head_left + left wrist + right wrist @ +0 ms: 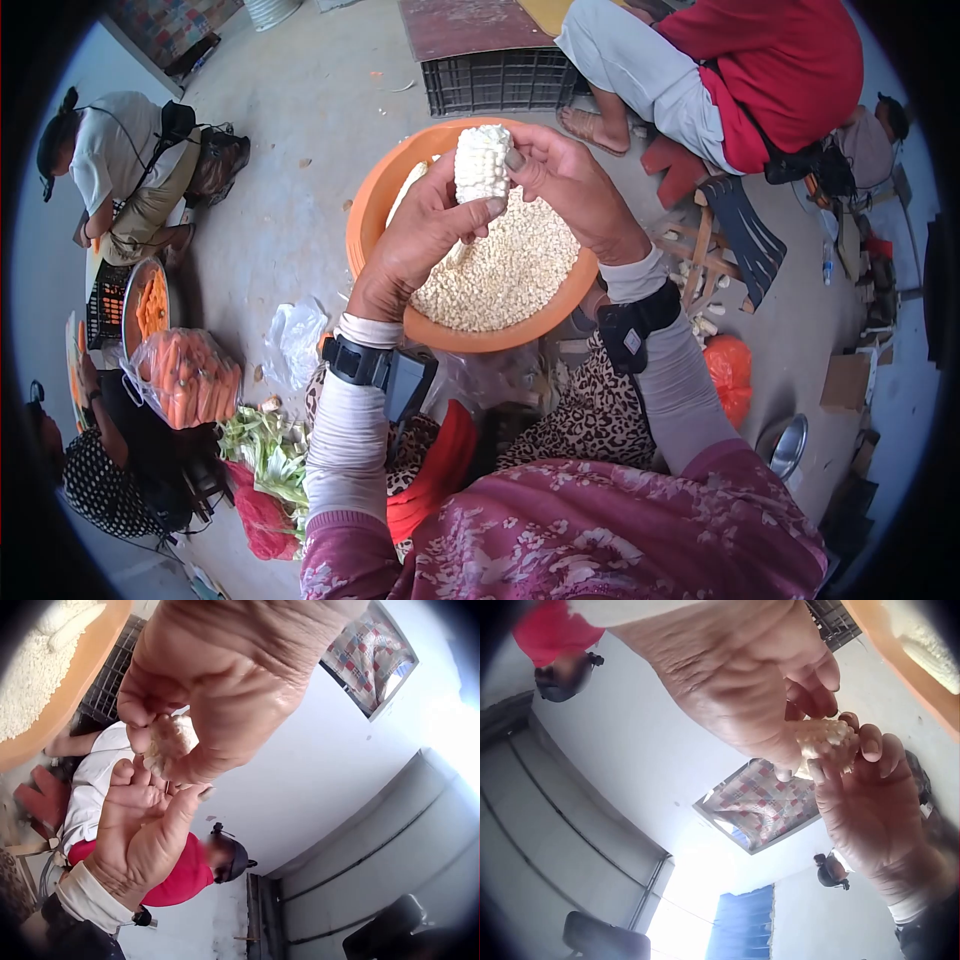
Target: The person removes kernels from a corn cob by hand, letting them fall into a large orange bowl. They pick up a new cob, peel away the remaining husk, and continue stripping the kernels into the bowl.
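Observation:
A short ear of white corn [482, 165] is held up over a large orange basin [372, 205]. My left hand [425, 225] grips the ear from the left and below, thumb across its lower end. My right hand [580, 190] pinches its right side, the thumb pressing on the kernels. Loose white kernels [500, 280] fill much of the basin, and another pale ear or cob [408, 188] lies against the left inner wall. In the right wrist view, the fingertips of both hands meet around the corn [829, 746].
A black crate [498, 82] stands beyond the basin. A person in red [770, 70] sits at the far right, a person in a white shirt [125, 140] at the left. A bag of carrots [190, 378], corn husks [270, 450] and a wooden stool [705, 240] surround me.

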A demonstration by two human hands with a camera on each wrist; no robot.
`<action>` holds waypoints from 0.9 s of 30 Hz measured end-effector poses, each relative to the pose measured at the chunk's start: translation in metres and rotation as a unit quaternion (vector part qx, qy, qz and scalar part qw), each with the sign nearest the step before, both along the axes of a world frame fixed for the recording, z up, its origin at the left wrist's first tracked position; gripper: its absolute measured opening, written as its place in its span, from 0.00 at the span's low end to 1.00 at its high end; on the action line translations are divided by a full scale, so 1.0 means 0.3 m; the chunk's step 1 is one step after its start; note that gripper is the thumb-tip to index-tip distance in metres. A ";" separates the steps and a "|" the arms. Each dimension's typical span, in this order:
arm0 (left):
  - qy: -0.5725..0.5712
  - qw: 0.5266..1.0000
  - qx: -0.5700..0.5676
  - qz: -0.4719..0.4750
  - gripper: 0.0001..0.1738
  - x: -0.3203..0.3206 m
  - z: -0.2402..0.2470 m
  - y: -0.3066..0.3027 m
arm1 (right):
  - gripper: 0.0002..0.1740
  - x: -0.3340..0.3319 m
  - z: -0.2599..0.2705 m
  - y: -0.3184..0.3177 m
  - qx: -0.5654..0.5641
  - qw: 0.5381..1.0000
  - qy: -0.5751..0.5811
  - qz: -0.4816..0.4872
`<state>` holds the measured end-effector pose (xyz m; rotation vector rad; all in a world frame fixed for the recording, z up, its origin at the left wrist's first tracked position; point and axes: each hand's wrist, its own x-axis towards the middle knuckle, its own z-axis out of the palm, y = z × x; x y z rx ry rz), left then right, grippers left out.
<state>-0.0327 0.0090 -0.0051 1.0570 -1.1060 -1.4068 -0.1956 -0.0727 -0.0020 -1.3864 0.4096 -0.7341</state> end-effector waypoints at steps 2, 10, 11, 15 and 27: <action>-0.004 1.000 -0.004 -0.004 0.27 -0.008 -0.004 -0.001 | 0.23 -0.004 0.022 0.001 -0.014 0.998 0.026 -0.054; 0.061 0.998 0.008 -0.020 0.23 -0.023 -0.032 -0.006 | 0.23 0.026 -0.050 -0.023 0.068 0.993 -0.052 -0.076; 0.112 0.993 0.016 -0.012 0.22 -0.022 -0.037 -0.007 | 0.22 0.028 -0.050 -0.021 0.076 0.991 -0.066 -0.090; 0.225 0.974 0.027 -0.014 0.20 -0.010 -0.069 -0.026 | 0.21 0.030 -0.059 -0.026 0.061 0.990 -0.075 -0.103; 0.270 0.962 0.033 0.012 0.17 -0.051 -0.057 -0.033 | 0.17 0.056 -0.022 -0.004 0.139 0.969 -0.172 -0.112</action>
